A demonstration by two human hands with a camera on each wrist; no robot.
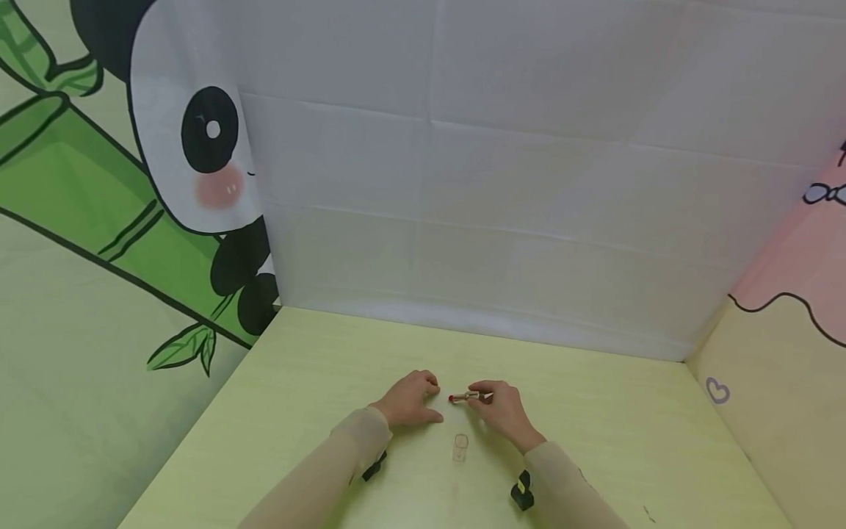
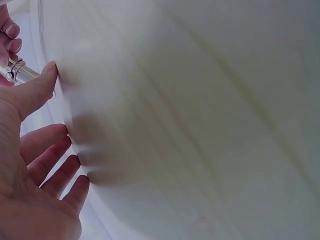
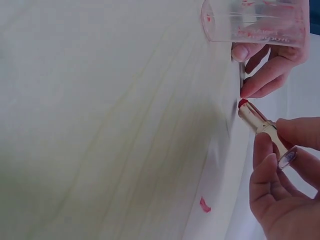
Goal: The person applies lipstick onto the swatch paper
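Observation:
My right hand point(image 1: 505, 411) pinches an uncapped lipstick point(image 1: 465, 397) between thumb and fingers. Its gold tube point(image 3: 254, 117) points toward the left hand, with the red tip point(image 3: 243, 103) low over the tabletop. Opposite it, my left hand point(image 1: 408, 400) rests its fingertips on the surface, thumb apart from the spread fingers point(image 2: 52, 162), and grips nothing. A red smear point(image 3: 205, 204) shows on the pale surface near the right hand. Whether a thin white sheet lies between the hands, I cannot tell.
A clear plastic cup point(image 1: 460, 448) with red marks stands on the pale yellow table point(image 1: 317, 353), nearer to me than the hands. A white sheet point(image 1: 515, 184) hangs behind the table. Printed side walls, one with a panda point(image 1: 198, 198), flank it.

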